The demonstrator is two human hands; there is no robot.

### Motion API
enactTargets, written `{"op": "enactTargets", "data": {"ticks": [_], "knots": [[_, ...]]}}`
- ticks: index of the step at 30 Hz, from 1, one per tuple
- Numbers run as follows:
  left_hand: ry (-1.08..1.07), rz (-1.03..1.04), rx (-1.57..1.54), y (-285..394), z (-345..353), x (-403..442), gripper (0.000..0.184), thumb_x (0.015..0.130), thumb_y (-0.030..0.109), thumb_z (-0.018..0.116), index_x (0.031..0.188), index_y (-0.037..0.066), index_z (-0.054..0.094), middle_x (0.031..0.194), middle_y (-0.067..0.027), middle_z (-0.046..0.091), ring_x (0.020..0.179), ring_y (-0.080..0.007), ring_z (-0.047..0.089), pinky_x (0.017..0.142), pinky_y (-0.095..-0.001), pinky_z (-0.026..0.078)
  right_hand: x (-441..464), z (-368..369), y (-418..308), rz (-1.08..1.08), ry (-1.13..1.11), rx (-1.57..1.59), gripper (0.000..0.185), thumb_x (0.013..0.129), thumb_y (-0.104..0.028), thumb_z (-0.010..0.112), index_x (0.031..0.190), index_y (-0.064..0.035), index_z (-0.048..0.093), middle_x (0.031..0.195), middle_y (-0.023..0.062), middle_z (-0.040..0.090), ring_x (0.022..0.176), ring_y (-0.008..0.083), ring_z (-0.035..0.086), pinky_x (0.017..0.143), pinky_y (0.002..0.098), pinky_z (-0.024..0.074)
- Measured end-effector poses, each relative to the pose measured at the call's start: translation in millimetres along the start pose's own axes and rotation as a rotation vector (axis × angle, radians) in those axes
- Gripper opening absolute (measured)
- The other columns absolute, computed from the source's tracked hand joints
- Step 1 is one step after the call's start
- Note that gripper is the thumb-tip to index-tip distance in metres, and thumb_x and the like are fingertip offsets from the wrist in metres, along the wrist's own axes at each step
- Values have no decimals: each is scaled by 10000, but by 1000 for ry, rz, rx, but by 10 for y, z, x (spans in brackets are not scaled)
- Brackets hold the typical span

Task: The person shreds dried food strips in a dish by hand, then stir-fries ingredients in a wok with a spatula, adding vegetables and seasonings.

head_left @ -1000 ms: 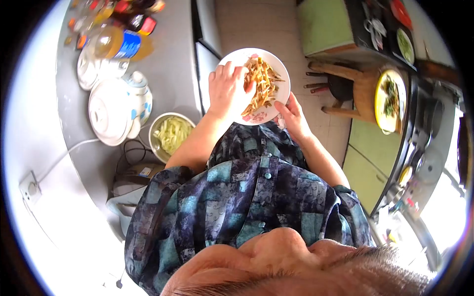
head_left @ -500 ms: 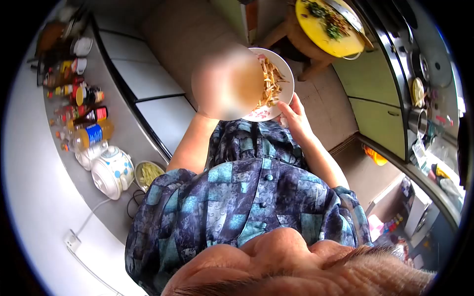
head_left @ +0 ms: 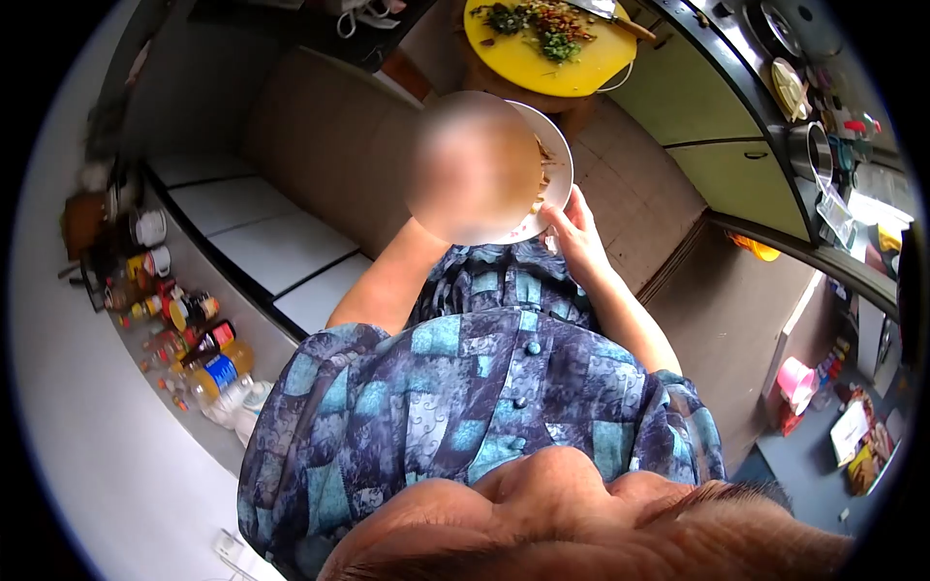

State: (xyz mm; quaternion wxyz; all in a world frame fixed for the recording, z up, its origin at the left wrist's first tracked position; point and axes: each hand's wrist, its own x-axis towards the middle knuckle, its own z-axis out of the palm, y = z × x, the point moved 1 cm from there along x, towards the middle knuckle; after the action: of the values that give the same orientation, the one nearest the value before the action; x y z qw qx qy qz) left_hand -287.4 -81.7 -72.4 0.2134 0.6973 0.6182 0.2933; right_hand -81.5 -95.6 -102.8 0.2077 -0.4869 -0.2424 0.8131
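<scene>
A white plate (head_left: 561,160) with a pink floral rim is held up in front of my body. Brown-yellow strips of food (head_left: 544,167) show along its right part. My right hand (head_left: 577,232) grips the plate's lower right edge, thumb on the rim and fingers beneath, with something small and white beside the thumb. Over the plate's left side is my left hand (head_left: 463,165), covered by a round blur, so its fingers and anything in them are hidden.
A yellow cutting board (head_left: 605,66) with chopped greens and a knife (head_left: 620,21) lies on a wooden stool ahead. Bottles (head_left: 221,372) line the counter at left. Green cabinets (head_left: 722,179) stand at right, with a metal pot (head_left: 810,150) above. A pink container (head_left: 797,382) is at lower right.
The view has swung rightward: the cutting board now appears nearer the top middle, and the bowl of pale strips has left view. The plate stays in my right hand; my left hand has become blurred.
</scene>
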Motion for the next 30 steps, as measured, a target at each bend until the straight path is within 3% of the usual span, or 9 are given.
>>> {"op": "enactTargets", "data": {"ticks": [5, 6, 11, 15, 21, 24, 26, 27, 30], "knots": [[29, 178, 207, -90, 79, 289, 380, 777, 125, 643, 1144, 32, 608, 1081, -111, 630, 959, -241, 614, 835, -356, 512, 159, -33, -218, -47, 56, 24, 342, 933, -98, 531, 1255, -28, 440, 1111, 60, 585, 1000, 118, 549, 896, 275, 447], [-5, 157, 246, -18, 151, 375, 376, 772, 126, 640, 1135, 32, 613, 1071, -110, 633, 947, -242, 617, 827, -357, 514, 119, -245, -285, 51, 30, 53, 349, 933, -95, 530, 1261, -24, 436, 1121, 61, 581, 1023, 121, 543, 926, 281, 434], [-94, 240, 312, -238, 278, 641, 370, 786, 130, 636, 1140, 29, 608, 1074, -122, 631, 943, -252, 623, 833, -365, 517, 229, -228, -470, 4, 90, 54, 310, 933, -106, 534, 1227, -57, 449, 1040, 50, 599, 848, 102, 581, 668, 237, 495], [-264, -267, -595, -297, 225, 572, 378, 943, 195, 521, 1283, 33, 493, 1204, -82, 566, 1086, -195, 560, 929, -361, 480, 110, -343, -504, 34, 106, 78, 300, 934, -117, 540, 1215, -61, 450, 998, 58, 606, 775, 96, 579, 603, 225, 489], [-261, -510, -949, -144, 278, 568, 359, 913, 143, 550, 1253, 31, 519, 1161, -104, 599, 1046, -214, 587, 903, -345, 487, -73, -414, -624, 2, 161, 91, 301, 930, -122, 552, 1203, -54, 448, 942, 59, 612, 706, 92, 566, 593, 216, 488], [-284, -4, -201, -61, 237, 857, 362, 879, 145, 581, 1222, 33, 544, 1143, -113, 603, 1039, -223, 585, 900, -357, 486, -82, -535, -722, -8, 201, 105, 361, 922, -133, 573, 1250, -63, 440, 1011, 47, 605, 760, 84, 575, 596, 203, 486], [-253, 130, -100, -36, 315, 958, 319, 843, 161, 617, 1145, 59, 597, 1082, -93, 607, 1012, -230, 579, 880, -366, 468, -76, -633, -759, -10, 219, 124, 395, 916, -136, 584, 1275, -67, 435, 1049, 43, 601, 795, 80, 581, 600, 197, 486], [-220, 159, -15, 218, 91, 677, 298, 825, 169, 635, 1107, 73, 623, 1052, -83, 608, 999, -234, 575, 870, -371, 459, -349, -522, -640, -1, 183, 128, 399, 914, -135, 587, 1276, -66, 434, 1051, 44, 601, 801, 80, 580, 602, 198, 487], [-301, -76, 80, 496, 71, 857, 189, 787, 188, 675, 959, 110, 672, 957, -45, 588, 944, -230, 562, 831, -373, 422, -360, -577, -732, -40, 209, 142, 399, 911, -126, 587, 1273, -61, 432, 1052, 46, 600, 808, 79, 578, 602, 201, 489]]}}
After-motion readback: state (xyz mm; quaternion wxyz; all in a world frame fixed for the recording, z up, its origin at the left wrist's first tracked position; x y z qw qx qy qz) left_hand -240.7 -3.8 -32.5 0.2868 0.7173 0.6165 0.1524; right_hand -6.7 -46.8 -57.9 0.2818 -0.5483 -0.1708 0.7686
